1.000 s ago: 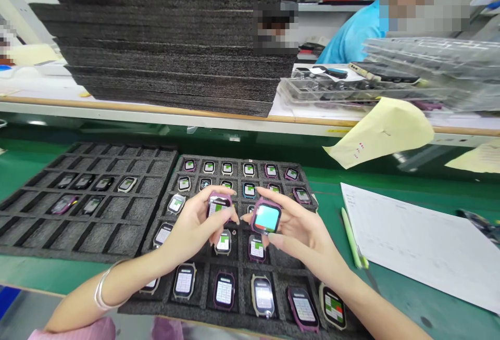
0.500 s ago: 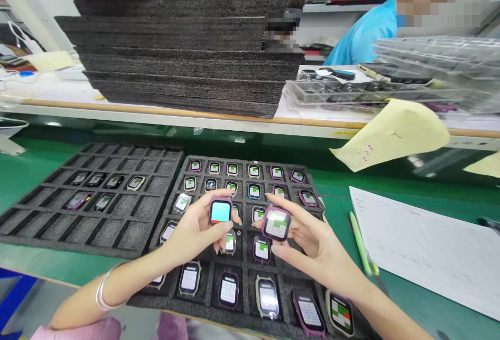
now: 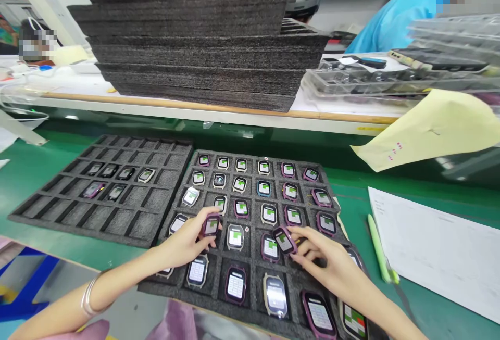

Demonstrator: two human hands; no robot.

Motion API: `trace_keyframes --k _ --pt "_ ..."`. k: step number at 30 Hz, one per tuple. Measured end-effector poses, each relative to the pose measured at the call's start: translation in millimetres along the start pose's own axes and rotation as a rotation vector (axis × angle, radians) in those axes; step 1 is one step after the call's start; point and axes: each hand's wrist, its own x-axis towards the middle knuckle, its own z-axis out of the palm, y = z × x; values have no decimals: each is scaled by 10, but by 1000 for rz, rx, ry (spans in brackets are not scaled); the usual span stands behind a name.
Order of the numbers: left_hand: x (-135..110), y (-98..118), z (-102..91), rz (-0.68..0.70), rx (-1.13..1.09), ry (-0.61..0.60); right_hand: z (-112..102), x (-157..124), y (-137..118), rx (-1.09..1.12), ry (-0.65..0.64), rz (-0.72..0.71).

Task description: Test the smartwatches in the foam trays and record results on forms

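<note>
A black foam tray (image 3: 195,159) in front of me holds several small smartwatch bodies with lit screens, each in its own pocket. My left hand (image 3: 186,241) is closed on a purple-rimmed watch body (image 3: 211,225), low over the tray's left-middle pockets. My right hand (image 3: 332,268) pinches another purple-rimmed watch body (image 3: 284,240), tilted, just above a pocket in the tray's lower middle. Both hands sit close to the foam surface.
A second foam tray (image 3: 128,215) at left holds a few watch bodies. A tall stack of foam trays (image 3: 195,43) stands on the white bench behind. Clear plastic trays (image 3: 351,82), yellow paper (image 3: 433,129), a white sheet (image 3: 437,246) and green pen (image 3: 378,249) lie right. A person in blue (image 3: 394,17) works beyond.
Both hands have dropped from chest height down to the tray, each still holding its watch body. The camera tilted and shifted, so the scene slid right and up.
</note>
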Motion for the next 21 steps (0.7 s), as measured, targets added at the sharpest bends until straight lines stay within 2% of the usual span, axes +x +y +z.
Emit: trace_keyframes --k 3,6,13,18,21 --pt "-8 -27 -45 13 162 16 -61 -23 4 -75 -12 -16" --pt "10 0 -71 78 370 26 -100 -68 6 -246 -58 -36" --pt "33 78 -102 86 703 -85 -106 -71 -36 -627 -108 -109" --pt "26 186 -124 57 896 -129 -125 -50 -111 -689 -180 -113" --pt "13 221 -166 68 881 -182 -72 -49 -83 -696 -131 -97"
